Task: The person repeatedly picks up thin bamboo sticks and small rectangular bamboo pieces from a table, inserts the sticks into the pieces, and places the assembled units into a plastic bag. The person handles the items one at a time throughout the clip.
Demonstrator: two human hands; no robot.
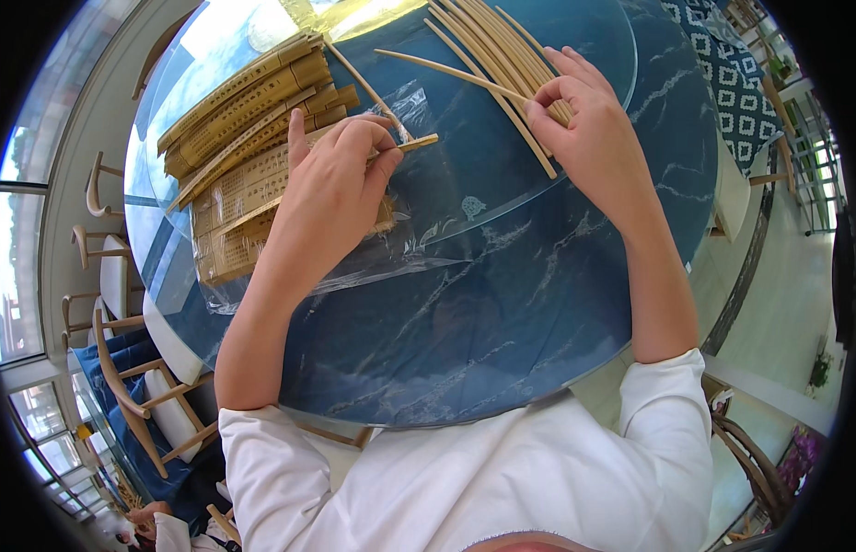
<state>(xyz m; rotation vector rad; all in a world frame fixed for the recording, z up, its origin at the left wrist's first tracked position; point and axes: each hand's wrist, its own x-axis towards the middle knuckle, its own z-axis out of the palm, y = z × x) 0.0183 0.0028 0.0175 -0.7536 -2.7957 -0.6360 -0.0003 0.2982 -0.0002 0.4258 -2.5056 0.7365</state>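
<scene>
Left hand (341,175): thumb and index finger pinch a narrow bamboo strip (421,143) near its right end, the little finger raised; the hand hides where the strip runs on the other side.
Right hand (584,115): thumb and index finger pinch the lower right end of a slim stick (446,70), over the loose sticks (502,60).
Inscribed slips (248,106): fanned in layers at the left of the tabletop (465,322), partly over a clear plastic wrapper (428,230).
Loose sticks: bunched roughly parallel beneath the right hand, the pinched one lying across them at an angle.
Lone stick (359,78): slanting between the slips and the bunch, its lower end near the left fingertips.
Step in hand: judging by the grips, handling single pieces, one in each hand, the strip by the slips and the stick by its bunch.
Next move calls for: a light pinch, with the slim stick lifted clear of its neighbours and the strip kept from dragging the wrapper.
Writing on slips: columns of small dark characters, too fine to read here.
Pale mark (472,208): a small emblem-like shape; I cannot tell whether it is on the wrapper or the glass.
Brands: none legible.
</scene>
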